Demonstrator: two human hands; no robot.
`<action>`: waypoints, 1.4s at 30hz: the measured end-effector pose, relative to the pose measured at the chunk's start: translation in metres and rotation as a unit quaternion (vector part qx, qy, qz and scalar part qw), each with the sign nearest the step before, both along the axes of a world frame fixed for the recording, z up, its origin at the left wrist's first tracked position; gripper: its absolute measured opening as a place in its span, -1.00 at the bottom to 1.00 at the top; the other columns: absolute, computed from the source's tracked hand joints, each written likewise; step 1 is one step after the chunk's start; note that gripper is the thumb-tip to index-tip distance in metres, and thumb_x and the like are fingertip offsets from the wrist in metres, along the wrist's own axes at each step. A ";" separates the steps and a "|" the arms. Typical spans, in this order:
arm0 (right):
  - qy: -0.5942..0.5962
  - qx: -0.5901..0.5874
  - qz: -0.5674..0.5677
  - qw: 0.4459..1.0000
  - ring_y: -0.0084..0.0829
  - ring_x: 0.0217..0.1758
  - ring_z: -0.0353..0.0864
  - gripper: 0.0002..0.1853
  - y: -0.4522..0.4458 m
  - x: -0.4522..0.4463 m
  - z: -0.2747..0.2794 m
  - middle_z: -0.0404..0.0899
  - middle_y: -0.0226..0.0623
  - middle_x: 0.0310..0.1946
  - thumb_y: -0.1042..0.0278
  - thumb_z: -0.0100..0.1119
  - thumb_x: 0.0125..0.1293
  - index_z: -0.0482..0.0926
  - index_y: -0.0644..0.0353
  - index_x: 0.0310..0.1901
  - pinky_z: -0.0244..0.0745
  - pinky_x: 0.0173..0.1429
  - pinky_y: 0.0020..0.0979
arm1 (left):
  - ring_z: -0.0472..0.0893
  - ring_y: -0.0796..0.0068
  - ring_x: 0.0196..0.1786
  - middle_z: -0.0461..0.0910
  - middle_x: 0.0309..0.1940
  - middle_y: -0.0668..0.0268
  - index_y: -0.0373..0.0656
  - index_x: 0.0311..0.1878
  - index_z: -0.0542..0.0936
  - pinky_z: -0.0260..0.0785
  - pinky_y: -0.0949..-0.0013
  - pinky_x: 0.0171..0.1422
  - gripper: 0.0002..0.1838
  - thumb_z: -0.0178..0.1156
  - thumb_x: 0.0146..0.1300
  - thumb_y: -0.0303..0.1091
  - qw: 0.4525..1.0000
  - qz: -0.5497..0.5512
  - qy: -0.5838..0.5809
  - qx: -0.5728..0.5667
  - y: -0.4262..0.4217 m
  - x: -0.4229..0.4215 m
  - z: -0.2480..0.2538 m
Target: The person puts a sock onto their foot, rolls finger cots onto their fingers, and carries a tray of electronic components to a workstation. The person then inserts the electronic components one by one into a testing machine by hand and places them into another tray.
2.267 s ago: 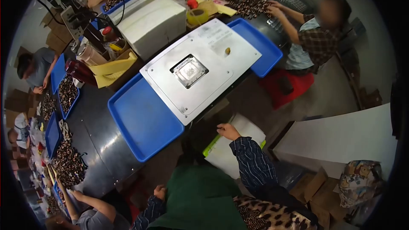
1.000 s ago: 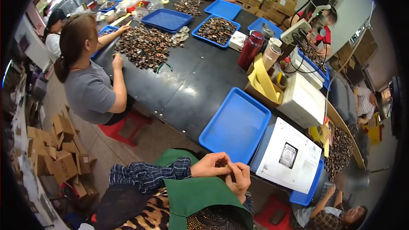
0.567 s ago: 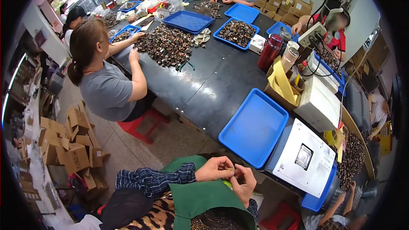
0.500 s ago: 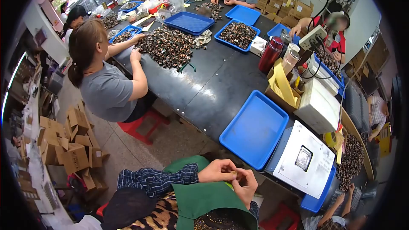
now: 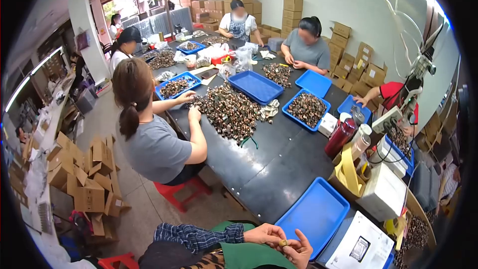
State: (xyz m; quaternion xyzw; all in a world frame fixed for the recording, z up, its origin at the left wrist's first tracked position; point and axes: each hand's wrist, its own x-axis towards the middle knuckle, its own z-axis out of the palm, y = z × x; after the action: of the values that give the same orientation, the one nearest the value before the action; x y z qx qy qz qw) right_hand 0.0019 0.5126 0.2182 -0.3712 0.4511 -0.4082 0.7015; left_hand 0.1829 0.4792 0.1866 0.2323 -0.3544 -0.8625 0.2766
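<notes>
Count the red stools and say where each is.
2. One red stool is under the nearest person in grey, beside the dark table; a second red stool is cut off by the picture's bottom edge, at lower left. More may be hidden.

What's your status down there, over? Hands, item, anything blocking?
Left hand pinching small yellowish piece. Right hand at it, grip unclear. Blue tray just beyond; nothing covering the piece.

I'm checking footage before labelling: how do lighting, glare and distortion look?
Head view: the back opening looks overexposed; pale glare lies on the black table; fisheye bends straight edges, corners go black; left hand and right hand look fairly sharp, the yellowish piece too small for detail.
</notes>
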 end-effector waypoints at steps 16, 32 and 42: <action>-0.085 0.038 -0.033 0.995 -0.58 -0.48 0.44 -0.36 -0.034 0.028 -0.002 0.53 -0.26 -0.36 0.61 0.18 -0.13 0.25 0.37 0.10 0.29 -0.43 -0.66 | 0.43 0.73 -0.46 0.51 -0.53 0.42 -0.30 -0.35 0.51 0.29 0.59 -0.39 -0.89 0.07 0.09 -0.46 0.967 -0.013 -0.126 -0.221 -0.040 0.029 0.003; -0.024 0.072 0.064 0.995 -0.62 -0.44 0.44 -0.43 -0.051 0.019 -0.033 0.50 -0.36 -0.34 0.34 0.22 0.07 0.28 0.29 0.12 0.35 -0.38 -0.61 | 0.35 0.58 -0.62 0.36 -0.73 0.29 -0.28 -0.53 0.39 0.18 0.42 -0.53 -0.73 0.15 0.09 -0.27 0.913 0.011 -0.191 -0.362 -0.047 0.026 -0.006; -0.264 0.062 -0.081 0.959 -0.62 -0.73 0.25 -0.31 -0.052 0.033 -0.025 0.43 -0.32 -0.59 0.63 0.06 0.05 0.02 0.24 0.24 0.15 -0.68 -0.68 | 0.41 0.71 -0.41 0.47 -0.55 0.38 -0.28 -0.34 0.48 0.28 0.55 -0.33 -0.87 0.07 0.12 -0.40 0.945 0.094 -0.167 -0.267 -0.051 0.017 -0.007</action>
State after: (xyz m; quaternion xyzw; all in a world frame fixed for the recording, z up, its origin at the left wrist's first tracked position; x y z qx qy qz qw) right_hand 0.0350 0.4605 0.1936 -0.1681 0.3029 -0.5186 0.7817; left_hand 0.2002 0.4282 0.1797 0.3224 -0.5895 -0.6553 0.3450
